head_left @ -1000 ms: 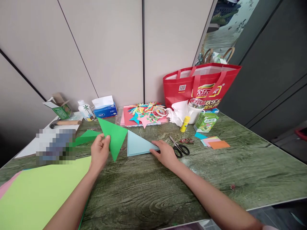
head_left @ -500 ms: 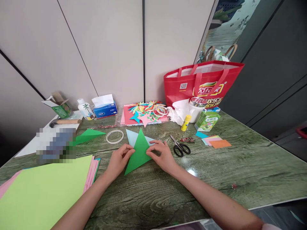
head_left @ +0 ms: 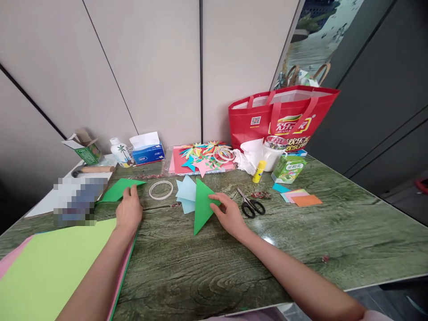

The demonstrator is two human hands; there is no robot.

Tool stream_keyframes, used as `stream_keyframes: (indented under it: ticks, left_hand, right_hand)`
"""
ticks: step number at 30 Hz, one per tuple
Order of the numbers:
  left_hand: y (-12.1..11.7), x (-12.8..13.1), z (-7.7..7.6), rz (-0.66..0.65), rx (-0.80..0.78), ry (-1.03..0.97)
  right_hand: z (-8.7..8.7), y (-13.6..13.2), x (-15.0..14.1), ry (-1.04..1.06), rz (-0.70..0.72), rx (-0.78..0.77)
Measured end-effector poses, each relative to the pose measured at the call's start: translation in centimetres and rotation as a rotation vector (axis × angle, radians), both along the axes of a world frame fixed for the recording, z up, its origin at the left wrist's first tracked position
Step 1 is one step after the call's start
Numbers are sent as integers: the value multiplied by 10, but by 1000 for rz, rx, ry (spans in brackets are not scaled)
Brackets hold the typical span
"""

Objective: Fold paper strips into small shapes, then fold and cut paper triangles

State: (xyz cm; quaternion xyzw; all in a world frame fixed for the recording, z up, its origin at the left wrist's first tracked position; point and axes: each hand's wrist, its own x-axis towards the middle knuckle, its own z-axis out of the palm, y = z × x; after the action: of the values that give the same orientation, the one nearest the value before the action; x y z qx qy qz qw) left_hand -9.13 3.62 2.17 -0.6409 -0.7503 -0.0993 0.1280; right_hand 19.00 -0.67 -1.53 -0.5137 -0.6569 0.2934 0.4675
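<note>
At the far left of the green wood-grained desk [head_left: 187,276], a stack of coloured paper [head_left: 56,272] lies with a yellow-green sheet on top, and the left forearm crosses its right side. Behind it are a white board [head_left: 40,200], partly hidden by a pixelated patch, a wooden-handled tool [head_left: 98,169] and an opened green-and-white carton [head_left: 86,151]. Next come a white bottle [head_left: 120,153] with a palm-tree print and a blue tissue pack [head_left: 147,154]. A roll of tape [head_left: 161,190] lies flat between the two hands. Further back, paper stars [head_left: 202,165] are heaped on a packet of coloured sheets; rightward stand a yellow glue stick [head_left: 259,171], a white mug [head_left: 271,159], a red shopping bag [head_left: 281,118] and a green drink carton [head_left: 289,169]. Black-handled scissors [head_left: 253,208] lie close to the right hand, blades partly open, with small paper slips [head_left: 307,200] beyond.

The left hand [head_left: 129,211] reaches over the right part of a green folded sheet [head_left: 117,189], flat and pointed at its right end; whether its grip has closed on it, I cannot tell. Light blue paper [head_left: 186,192] shows several points, partly covered by a smooth green paper triangle [head_left: 201,209] at the desk's middle. The right hand [head_left: 231,216] has a narrow grip, thumb and fingers holding the triangle's right side.
</note>
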Motion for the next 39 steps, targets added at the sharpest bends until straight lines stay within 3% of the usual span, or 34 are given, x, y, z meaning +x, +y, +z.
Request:
stream_keyframes:
  ticks: [2,4,6,8,10,12,16,19,22,24,28,31,35,39]
  left_hand:
    - [-1,2,2,-31,112,-74]
    - [-3,7,4,-126,326,-158]
    - [-9,16,4,-341,567,-227]
    - [-18,27,0,-633,636,-266]
    - [-28,39,-5,-905,522,-270]
    - [-37,49,-10,-1097,392,-243]
    - [-48,62,-13,-1270,191,-204]
    - [-48,65,-13,-1124,250,-314]
    - [-44,66,-14,-861,478,-635]
    - [-41,66,-13,-778,506,-871]
    - [-35,70,-6,-607,360,-1288]
    - [-34,72,-1,-477,202,-1560]
    - [-34,73,0,-375,-13,-1725]
    - [-37,75,0,-357,-104,-1802]
  right_hand:
    - [-1,0,1,-36,-26,44]
    - [0,-2,1,-59,-68,116]
    - [4,-3,0,1,-57,148]
    - [8,-4,-2,183,71,81]
    - [12,-5,-5,424,242,-88]
    - [14,-6,-7,565,356,-217]
    - [16,-9,-11,566,357,-262]
    - [15,-8,-11,578,305,-281]
    - [12,-5,-10,622,283,-380]
    - [10,-5,-9,599,321,-467]
    - [11,-9,-8,509,519,-605]
    - [15,-14,-6,478,676,-592]
    - [20,-17,-5,327,653,-443]
    - [18,-17,-7,301,644,-522]
